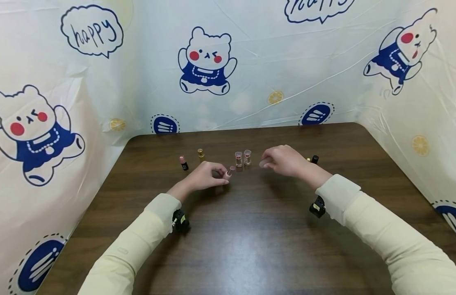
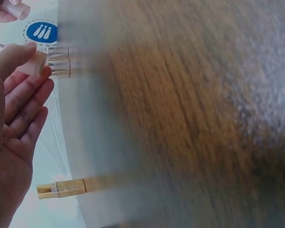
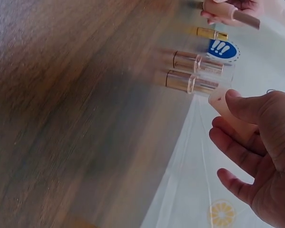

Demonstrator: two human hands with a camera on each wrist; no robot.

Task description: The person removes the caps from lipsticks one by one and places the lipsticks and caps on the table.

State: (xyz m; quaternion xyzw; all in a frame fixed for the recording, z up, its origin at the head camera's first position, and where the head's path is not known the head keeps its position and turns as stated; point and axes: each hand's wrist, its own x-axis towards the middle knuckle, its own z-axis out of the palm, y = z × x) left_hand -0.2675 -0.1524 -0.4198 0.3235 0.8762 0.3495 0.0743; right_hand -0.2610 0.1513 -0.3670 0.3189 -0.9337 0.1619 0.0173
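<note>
My left hand point(image 1: 207, 176) pinches a pale pink lipstick point(image 1: 227, 175) between thumb and fingertips. Its brownish-pink stick point(image 3: 246, 19) shows bare in the right wrist view. My right hand point(image 1: 285, 160) holds a pale pink cap point(image 3: 233, 113) between thumb and fingers, apart from the lipstick. Between the hands and slightly farther back stand two clear-capped lipsticks point(image 1: 243, 159), side by side. Behind the left hand stands a gold lipstick point(image 2: 61, 188). A black tube with a pink top point(image 1: 183, 163) stands left of it.
Beyond the right wrist are a black-topped item point(image 1: 315, 159) and a small gold piece point(image 1: 308, 159), partly hidden by the arm. The brown wooden table point(image 1: 228, 246) meets a cartoon-printed cloth point(image 1: 246, 73) at the back and sides.
</note>
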